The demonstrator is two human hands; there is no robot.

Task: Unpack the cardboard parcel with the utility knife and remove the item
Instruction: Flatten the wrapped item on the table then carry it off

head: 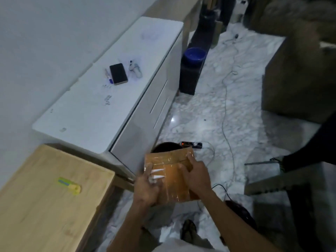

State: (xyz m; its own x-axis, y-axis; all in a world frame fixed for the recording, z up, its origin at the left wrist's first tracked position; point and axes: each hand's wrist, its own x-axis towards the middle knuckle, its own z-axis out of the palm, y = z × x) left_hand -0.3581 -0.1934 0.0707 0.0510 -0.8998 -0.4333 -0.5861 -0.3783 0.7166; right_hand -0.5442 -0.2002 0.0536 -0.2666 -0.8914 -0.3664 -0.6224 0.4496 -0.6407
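I hold a brown cardboard parcel [172, 171], wrapped in clear tape, in the air over the floor. My left hand [147, 188] grips its left side, with something small and white between the fingers. My right hand [196, 177] presses on its top right, fingers at the raised far flap. A yellow and green utility knife [70, 185] lies on the wooden table [36, 215] to the left, apart from both hands.
A white cabinet [91, 110] stands ahead on the left, bearing a black phone [118, 74] and small items. On the marble floor are a power strip [190, 144], cables, a dark bin with a blue lid [192, 70] and brown furniture [294, 73] at right.
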